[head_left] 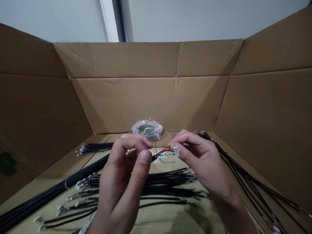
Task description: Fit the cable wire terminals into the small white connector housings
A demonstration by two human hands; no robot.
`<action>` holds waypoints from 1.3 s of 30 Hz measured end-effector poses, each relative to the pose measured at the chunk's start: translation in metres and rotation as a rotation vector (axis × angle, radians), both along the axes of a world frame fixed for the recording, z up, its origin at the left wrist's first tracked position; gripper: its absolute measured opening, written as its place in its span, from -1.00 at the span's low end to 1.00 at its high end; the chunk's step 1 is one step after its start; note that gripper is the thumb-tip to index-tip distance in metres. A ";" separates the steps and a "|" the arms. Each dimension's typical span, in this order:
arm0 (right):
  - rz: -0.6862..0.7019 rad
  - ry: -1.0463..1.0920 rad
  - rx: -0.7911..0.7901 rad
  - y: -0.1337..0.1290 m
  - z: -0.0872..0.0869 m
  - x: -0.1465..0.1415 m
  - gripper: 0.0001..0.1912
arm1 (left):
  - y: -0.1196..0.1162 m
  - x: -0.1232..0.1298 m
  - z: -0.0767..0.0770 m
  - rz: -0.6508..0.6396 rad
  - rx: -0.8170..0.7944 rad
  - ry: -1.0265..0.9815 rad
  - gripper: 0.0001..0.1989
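Black-sleeved wire harness held in the air between both hands, nearest item in view. Left hand: fingers curled, thumb and forefinger gripping the harness near the sleeve end. Right hand: thumb and forefinger pinching a white connector at the tip of short red and orange leads. Thin blue and white wires show just behind the grip; cannot tell whether they belong to this harness. Below the hands, rows of black cables ending in small white connectors lie on the cardboard floor, partly blocked from view by the left hand and wrist. Thick black bundle with a white tie runs off lower left; fanned black bundle lies along the right side; short black bundle lies farther back at left. Clear plastic bag with contents sits against the far cardboard box wall. Pale room wall beyond.
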State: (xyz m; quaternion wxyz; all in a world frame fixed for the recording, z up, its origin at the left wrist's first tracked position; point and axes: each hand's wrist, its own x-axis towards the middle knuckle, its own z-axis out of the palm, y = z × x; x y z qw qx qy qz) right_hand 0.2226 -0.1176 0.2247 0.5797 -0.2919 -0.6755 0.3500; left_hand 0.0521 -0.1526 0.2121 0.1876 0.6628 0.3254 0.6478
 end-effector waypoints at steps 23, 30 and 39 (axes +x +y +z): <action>0.072 -0.094 0.477 0.011 -0.002 0.027 -0.89 | -0.011 -0.002 -0.001 -0.189 -0.097 0.293 -0.80; 0.118 -0.176 0.383 0.010 0.006 0.033 -0.85 | -0.006 -0.002 0.001 -0.103 -0.100 0.387 -0.82; -0.165 -0.293 0.496 -0.004 0.003 0.031 -0.88 | 0.003 0.001 0.003 -0.013 -0.031 0.377 -0.79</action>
